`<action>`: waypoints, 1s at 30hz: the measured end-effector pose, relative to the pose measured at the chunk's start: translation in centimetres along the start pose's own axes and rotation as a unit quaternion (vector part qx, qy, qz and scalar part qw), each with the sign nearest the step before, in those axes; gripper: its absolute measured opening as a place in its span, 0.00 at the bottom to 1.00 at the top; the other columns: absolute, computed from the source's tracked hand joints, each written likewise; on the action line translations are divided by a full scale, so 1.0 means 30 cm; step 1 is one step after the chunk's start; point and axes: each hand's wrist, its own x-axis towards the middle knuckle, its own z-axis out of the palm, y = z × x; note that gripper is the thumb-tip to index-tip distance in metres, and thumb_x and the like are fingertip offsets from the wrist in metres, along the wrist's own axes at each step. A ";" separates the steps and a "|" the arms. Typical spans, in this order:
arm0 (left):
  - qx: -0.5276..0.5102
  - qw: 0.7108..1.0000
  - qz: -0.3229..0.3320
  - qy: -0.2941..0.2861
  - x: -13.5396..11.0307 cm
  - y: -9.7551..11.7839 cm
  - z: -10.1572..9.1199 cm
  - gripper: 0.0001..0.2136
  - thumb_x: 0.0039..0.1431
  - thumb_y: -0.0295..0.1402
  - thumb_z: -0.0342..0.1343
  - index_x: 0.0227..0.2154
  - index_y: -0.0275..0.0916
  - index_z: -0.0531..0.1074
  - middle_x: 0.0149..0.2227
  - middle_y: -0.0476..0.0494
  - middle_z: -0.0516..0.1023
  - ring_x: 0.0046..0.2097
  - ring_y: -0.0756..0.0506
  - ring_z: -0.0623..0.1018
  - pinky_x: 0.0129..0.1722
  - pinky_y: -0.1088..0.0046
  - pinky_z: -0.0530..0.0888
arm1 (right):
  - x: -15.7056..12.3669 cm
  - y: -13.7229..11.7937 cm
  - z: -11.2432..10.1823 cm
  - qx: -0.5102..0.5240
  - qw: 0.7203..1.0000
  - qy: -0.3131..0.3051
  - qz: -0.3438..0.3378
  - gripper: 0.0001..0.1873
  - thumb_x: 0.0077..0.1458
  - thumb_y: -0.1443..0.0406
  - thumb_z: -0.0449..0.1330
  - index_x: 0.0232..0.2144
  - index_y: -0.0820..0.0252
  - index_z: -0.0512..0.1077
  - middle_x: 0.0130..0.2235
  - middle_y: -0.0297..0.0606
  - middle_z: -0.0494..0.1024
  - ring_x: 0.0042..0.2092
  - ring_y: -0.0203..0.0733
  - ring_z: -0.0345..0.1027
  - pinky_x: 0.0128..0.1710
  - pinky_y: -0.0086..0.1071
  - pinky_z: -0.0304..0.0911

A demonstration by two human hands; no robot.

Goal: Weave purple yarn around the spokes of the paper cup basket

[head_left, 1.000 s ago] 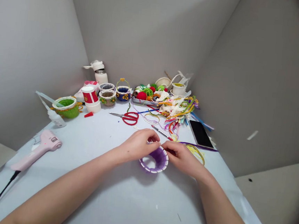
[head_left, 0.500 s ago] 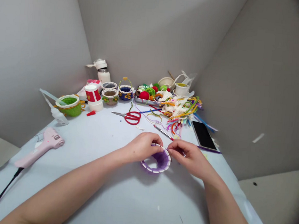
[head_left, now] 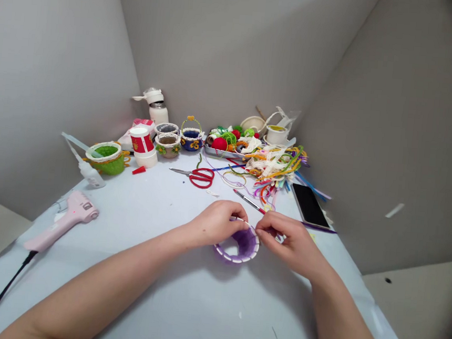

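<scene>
A small round cup wrapped in purple yarn (head_left: 248,242), with white strips showing along its rim, is tilted so that I look into its opening. My left hand (head_left: 223,221) grips its far left rim, thumb inside and fingers over the edge. At the right side of the rim, my right hand (head_left: 289,241) is closed in a pinch. What lies between its fingertips is too small to make out. Just beyond the hands lies a pen (head_left: 249,200) with a red end.
Red-handled scissors (head_left: 201,177) lie past the hands. A pink glue gun (head_left: 63,221) with a black cord rests at left. Decorated baskets (head_left: 191,139), a paper cup (head_left: 143,144) and a bottle (head_left: 158,112) stand behind. Yarn scraps (head_left: 276,163) and a phone (head_left: 310,205) are at right.
My right hand has shifted slightly right along the rim, still pinched. My left hand keeps its hold on the cup, and the whole view has moved a little.
</scene>
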 end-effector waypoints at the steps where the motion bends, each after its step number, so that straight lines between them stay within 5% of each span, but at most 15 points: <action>1: -0.001 1.000 -0.001 0.001 0.000 0.000 0.001 0.07 0.53 0.35 0.54 0.30 0.39 0.75 0.33 0.49 0.79 0.36 0.48 0.74 0.36 0.75 0.69 | 0.000 -0.001 0.000 0.002 1.000 -0.001 -0.003 0.07 0.59 0.67 0.54 0.29 0.59 0.70 0.29 0.35 0.71 0.31 0.35 0.63 0.31 0.29 0.57; 9: 0.014 1.000 0.002 0.003 -0.002 0.002 0.004 0.08 0.53 0.35 0.53 0.31 0.40 0.75 0.34 0.48 0.79 0.38 0.48 0.75 0.38 0.74 0.68 | -0.003 -0.012 0.014 0.001 0.999 -0.017 -0.031 0.09 0.61 0.63 0.53 0.31 0.59 0.70 0.31 0.38 0.72 0.34 0.38 0.65 0.34 0.31 0.60; 17: 0.012 1.000 -0.010 0.008 -0.006 0.006 0.002 0.08 0.53 0.35 0.53 0.30 0.39 0.75 0.34 0.48 0.79 0.37 0.48 0.74 0.35 0.74 0.68 | -0.012 0.023 -0.028 0.023 0.997 -0.052 0.050 0.10 0.61 0.61 0.53 0.32 0.58 0.72 0.31 0.37 0.73 0.32 0.36 0.65 0.32 0.29 0.59; 30: 0.012 1.000 -0.016 0.013 -0.004 0.011 0.001 0.07 0.53 0.35 0.54 0.30 0.40 0.75 0.34 0.49 0.79 0.36 0.48 0.74 0.35 0.74 0.68 | -0.009 0.021 -0.032 0.027 0.993 -0.096 0.059 0.11 0.60 0.60 0.54 0.31 0.59 0.72 0.31 0.37 0.74 0.32 0.37 0.64 0.32 0.29 0.59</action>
